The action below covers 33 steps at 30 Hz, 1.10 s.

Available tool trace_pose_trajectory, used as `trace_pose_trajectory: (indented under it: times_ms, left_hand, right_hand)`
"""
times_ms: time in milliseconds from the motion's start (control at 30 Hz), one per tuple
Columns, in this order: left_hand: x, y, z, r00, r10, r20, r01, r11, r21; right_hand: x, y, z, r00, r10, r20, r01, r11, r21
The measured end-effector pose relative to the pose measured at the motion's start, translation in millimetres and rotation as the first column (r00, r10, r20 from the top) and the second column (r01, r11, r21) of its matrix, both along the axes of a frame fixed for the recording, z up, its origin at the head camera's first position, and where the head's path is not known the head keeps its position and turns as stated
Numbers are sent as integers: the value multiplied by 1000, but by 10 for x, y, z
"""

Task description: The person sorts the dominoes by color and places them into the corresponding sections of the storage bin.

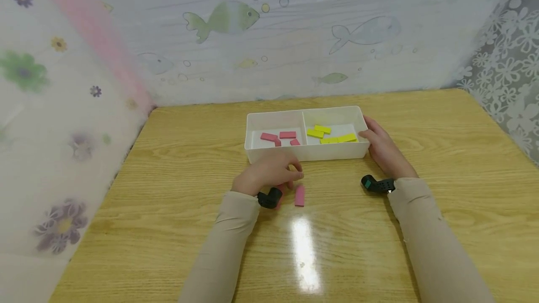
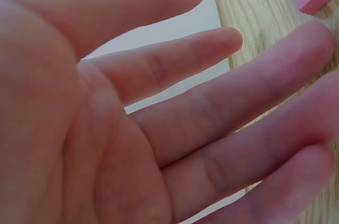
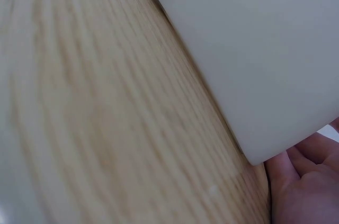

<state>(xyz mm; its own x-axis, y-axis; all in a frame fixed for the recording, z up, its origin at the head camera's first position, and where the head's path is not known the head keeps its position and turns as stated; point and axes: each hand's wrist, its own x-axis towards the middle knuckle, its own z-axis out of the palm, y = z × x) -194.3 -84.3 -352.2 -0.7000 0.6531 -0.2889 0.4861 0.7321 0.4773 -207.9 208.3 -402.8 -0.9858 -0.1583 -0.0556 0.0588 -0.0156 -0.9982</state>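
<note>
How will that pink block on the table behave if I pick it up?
The pink block looks flat and rectangular, so it probably won't roll. It seems small and thin, likely light. Lying flat on the glossy table, it may slide when pushed.

You've got a wood-grain table (image 1: 189,162) w/ a glossy finish, glare streak near you. Tray (image 1: 269,153) looks smooth matt white plastic. Pink block (image 1: 299,195) reads matt, smooth. Your sleeves (image 1: 219,247) are soft beige cloth.
</note>
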Motion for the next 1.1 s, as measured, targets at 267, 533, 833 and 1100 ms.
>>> trace_pose_trajectory:
  times_ms: [267, 533, 833, 1100]
  left_hand:
    - [40, 36, 25, 997, 25, 75, -26, 1000, 14]
    - [53, 37, 16, 993, 48, 103, -51, 998, 25]
    - [89, 112, -64, 999, -13, 40, 13, 1000, 0]
    - [124, 166, -59, 994, 17, 108, -18, 1000, 4]
  right_hand:
    - [-5, -9, 18, 1000, -6, -5, 6, 1000, -12]
    - [-2, -23, 29, 1000, -4, -4, 4, 1000, -11]
    - [4, -15, -9, 1000, 1, -2, -1, 1000, -8]
    - [5, -14, 7, 1000, -4, -11, 4, 1000, 2]
